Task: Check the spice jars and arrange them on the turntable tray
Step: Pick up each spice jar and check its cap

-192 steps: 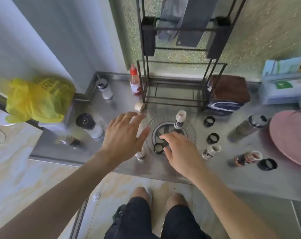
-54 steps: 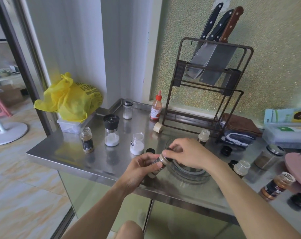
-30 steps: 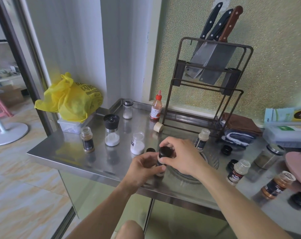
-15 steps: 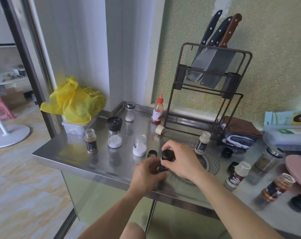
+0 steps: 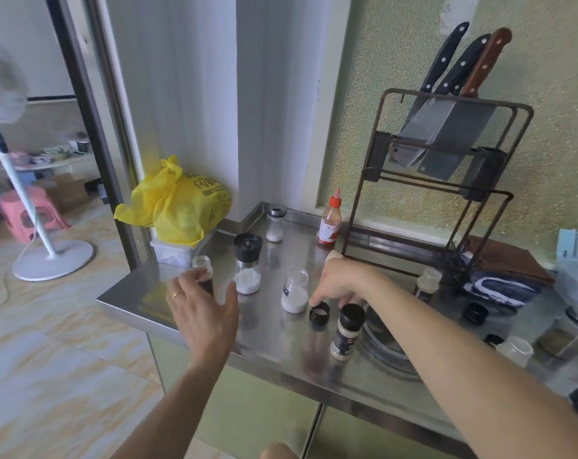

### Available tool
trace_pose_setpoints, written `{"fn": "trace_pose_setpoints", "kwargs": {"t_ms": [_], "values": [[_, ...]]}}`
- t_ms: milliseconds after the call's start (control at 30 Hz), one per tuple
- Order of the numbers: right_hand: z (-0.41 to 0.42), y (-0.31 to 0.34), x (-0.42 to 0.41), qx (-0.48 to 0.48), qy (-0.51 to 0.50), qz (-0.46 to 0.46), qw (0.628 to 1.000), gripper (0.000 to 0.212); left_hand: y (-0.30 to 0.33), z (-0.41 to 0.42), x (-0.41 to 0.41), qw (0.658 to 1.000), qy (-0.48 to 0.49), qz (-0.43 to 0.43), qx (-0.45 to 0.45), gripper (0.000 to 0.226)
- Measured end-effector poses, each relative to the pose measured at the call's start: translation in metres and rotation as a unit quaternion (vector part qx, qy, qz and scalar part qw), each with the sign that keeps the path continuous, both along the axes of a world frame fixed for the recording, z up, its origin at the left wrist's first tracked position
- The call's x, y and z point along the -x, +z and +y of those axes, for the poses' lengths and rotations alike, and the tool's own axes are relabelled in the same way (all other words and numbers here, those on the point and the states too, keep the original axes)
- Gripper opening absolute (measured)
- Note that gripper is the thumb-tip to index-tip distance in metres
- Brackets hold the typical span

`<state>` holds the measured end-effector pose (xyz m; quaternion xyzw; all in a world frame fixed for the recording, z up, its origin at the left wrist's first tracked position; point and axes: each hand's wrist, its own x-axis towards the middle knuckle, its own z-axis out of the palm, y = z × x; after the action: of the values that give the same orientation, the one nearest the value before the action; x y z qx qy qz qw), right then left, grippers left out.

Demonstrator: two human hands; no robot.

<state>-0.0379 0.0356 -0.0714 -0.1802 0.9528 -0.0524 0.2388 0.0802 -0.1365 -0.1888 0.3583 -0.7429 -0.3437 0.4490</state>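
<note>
A spice jar with a black cap (image 5: 346,331) stands alone on the steel counter, just left of the round turntable tray (image 5: 385,346). My right hand (image 5: 342,283) hovers behind it, fingertips down at a loose black cap (image 5: 319,313) that lies on the counter. My left hand (image 5: 203,308) is spread open, its fingertips close to a small uncapped jar of dark spice (image 5: 203,268). An uncapped jar of white powder (image 5: 295,292) stands between my hands. Another uncapped jar (image 5: 427,285) stands at the tray's far side.
A black-topped grinder (image 5: 247,264), a shaker (image 5: 275,224) and a red sauce bottle (image 5: 329,223) stand further back. A knife rack (image 5: 443,193) rises behind the tray. A yellow bag (image 5: 176,202) sits at the left corner. More jars and caps (image 5: 475,313) lie to the right.
Both hands have let go of the black-capped jar, which now stands by the tray. My left hand moved left toward the dark spice jar; my right hand moved to the loose cap.
</note>
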Motion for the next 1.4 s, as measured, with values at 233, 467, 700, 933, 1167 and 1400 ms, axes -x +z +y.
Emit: {"fn": "trace_pose_setpoints", "kwargs": {"t_ms": [233,467,700,933,1167,1400], "values": [[-0.036,-0.032,0.018,-0.12,0.031,-0.042,0.991,0.031,0.002,-0.042,0.01,0.994,-0.03,-0.098,-0.04,0.072],[-0.041,-0.048,0.023,-0.091,-0.032,-0.048,0.994,0.039,0.004,-0.05,0.01,0.991,-0.024,-0.114,-0.071,0.034],[-0.006,0.016,0.013,0.091,-0.007,0.175,0.98,0.021,0.053,-0.014,-0.007,0.994,-0.075,0.035,-0.077,0.047],[0.032,0.056,-0.026,0.615,-0.095,-0.048,0.781,0.027,0.079,0.06,-0.004,0.967,-0.239,0.063,-0.065,0.036],[0.071,0.051,-0.053,0.618,-0.069,0.028,0.783,0.028,0.085,0.109,-0.009,0.936,-0.335,0.078,-0.077,0.035],[0.103,0.053,-0.064,0.62,-0.056,0.022,0.782,0.028,0.09,0.126,-0.016,0.824,-0.456,0.166,-0.293,0.019]]}}
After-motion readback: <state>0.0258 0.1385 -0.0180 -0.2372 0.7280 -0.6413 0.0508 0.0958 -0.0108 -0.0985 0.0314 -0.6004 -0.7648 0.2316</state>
